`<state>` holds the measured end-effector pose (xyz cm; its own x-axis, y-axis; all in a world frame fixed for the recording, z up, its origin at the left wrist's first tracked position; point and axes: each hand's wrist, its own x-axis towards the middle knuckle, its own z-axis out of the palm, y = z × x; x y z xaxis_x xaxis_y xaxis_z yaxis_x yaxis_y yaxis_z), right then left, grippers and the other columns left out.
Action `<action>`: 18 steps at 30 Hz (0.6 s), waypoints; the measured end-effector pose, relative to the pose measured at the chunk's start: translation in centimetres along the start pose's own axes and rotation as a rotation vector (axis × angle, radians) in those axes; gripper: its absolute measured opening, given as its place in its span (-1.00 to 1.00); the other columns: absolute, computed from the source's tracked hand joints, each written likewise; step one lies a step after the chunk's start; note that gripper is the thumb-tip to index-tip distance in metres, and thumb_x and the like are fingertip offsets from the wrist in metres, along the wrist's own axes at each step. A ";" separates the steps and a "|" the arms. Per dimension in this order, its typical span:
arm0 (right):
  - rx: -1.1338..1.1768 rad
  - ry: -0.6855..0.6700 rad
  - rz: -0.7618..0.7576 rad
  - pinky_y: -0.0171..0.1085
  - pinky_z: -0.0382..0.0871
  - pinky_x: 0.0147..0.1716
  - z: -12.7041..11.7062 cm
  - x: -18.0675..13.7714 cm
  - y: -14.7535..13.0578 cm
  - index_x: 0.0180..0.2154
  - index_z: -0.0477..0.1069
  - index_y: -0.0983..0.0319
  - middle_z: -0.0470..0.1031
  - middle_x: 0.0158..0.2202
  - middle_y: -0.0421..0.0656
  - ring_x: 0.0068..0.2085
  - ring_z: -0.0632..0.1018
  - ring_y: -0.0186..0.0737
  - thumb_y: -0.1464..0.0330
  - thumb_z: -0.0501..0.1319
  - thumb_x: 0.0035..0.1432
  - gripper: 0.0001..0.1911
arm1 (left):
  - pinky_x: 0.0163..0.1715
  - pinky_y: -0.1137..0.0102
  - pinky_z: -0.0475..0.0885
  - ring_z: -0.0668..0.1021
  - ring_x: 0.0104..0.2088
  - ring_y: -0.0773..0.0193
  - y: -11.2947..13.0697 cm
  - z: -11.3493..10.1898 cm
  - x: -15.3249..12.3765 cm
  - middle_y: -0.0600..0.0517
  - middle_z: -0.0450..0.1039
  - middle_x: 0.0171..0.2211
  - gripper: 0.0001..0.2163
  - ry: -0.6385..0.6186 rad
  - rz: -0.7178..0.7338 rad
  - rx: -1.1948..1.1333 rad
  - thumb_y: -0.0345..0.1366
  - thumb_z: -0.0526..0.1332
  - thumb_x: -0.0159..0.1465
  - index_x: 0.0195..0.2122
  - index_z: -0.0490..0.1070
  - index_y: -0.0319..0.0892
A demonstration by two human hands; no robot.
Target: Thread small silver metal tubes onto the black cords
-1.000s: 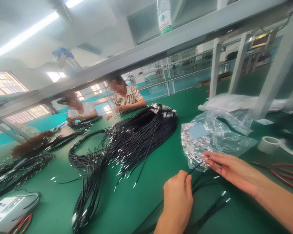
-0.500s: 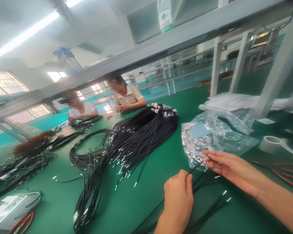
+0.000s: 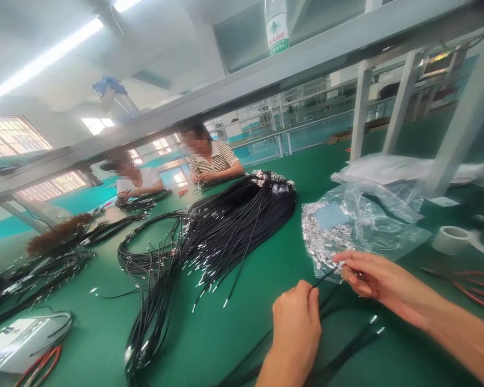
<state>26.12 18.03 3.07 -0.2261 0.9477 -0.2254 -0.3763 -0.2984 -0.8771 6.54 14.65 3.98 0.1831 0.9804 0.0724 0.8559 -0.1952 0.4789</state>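
Black cord [image 3: 326,276] slants away and rightward from the left hand [image 3: 296,322], closed around it, to the right hand [image 3: 367,275], pinching its far end (tip hidden).

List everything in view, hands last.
Table: one, green, underneath
Loose cords: many, black, centre, left
Bag: one, clear, right of cords
Metal pieces: many, silver, in bag
Card: one, light blue, over pieces
White plastic: one, white, behind bag
Roll: one, white, far right
Red loops: several, red, right edge, bottom left
Brown bundle: one, brown, far left
Box: one, grey, bottom left
Bottle: one, clear, on grey shelf
Co-workers: two, white and striped tops, across table
Held cord: one, black, between hands
Left hand: one, bare, gripping held cord
Right hand: one, bare, fingers at cord tip
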 end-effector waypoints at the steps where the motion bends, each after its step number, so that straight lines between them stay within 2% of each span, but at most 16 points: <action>1: -0.018 -0.024 0.005 -0.44 0.04 -0.58 0.1 0.0 0.0 -0.19 0.48 0.24 0.31 -0.54 -0.24 -0.56 0.20 -0.42 0.13 0.42 0.00 -0.59 | -0.50 0.41 0.06 0.47 -0.48 0.26 0.0 0.0 0.0 0.05 0.47 -0.49 -0.78 -0.001 -0.005 0.005 -0.31 0.00 0.39 -0.37 0.36 -0.12; 7: -0.096 -0.061 0.010 -0.38 -0.07 -0.56 0.5 -0.2 -0.1 -0.24 0.45 0.27 0.34 -0.51 -0.23 -0.57 0.13 -0.45 0.08 0.45 -0.07 -0.52 | -0.49 0.41 0.07 0.51 -0.44 0.24 0.1 0.0 0.1 0.04 0.51 -0.44 -0.78 -0.009 -0.025 0.028 -0.32 0.00 0.39 -0.35 0.38 -0.12; 11: -0.168 -0.067 0.019 -0.37 -0.09 -0.54 0.7 -0.4 -0.1 -0.24 0.45 0.26 0.37 -0.48 -0.21 -0.57 0.14 -0.45 0.02 0.42 -0.02 -0.51 | -0.49 0.41 0.07 0.51 -0.44 0.25 0.1 0.0 0.1 0.05 0.52 -0.44 -0.78 -0.014 -0.038 0.027 -0.31 -0.01 0.40 -0.35 0.38 -0.12; 14: -0.120 -0.033 -0.001 -0.37 -0.09 -0.55 0.8 -0.3 -0.2 -0.29 0.44 0.26 0.38 -0.50 -0.19 -0.57 0.14 -0.44 -0.02 0.40 -0.01 -0.51 | -0.49 0.41 0.07 0.51 -0.44 0.26 0.1 -0.1 0.0 0.05 0.51 -0.44 -0.77 -0.011 -0.031 0.025 -0.30 -0.01 0.40 -0.35 0.37 -0.11; 18: 0.021 0.074 -0.005 -0.40 -0.08 -0.59 0.6 0.0 -0.2 -0.31 0.47 0.27 0.27 -0.59 -0.25 -0.59 0.06 -0.46 0.00 0.49 -0.16 -0.46 | -0.50 0.41 0.06 0.50 -0.45 0.27 0.1 -0.1 -0.1 0.06 0.51 -0.45 -0.77 -0.022 -0.026 0.037 -0.31 -0.01 0.40 -0.37 0.36 -0.11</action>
<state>25.66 18.02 3.51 -0.1578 0.9547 -0.2524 -0.3959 -0.2954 -0.8695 6.61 14.56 4.11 0.1703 0.9845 0.0409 0.8779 -0.1705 0.4474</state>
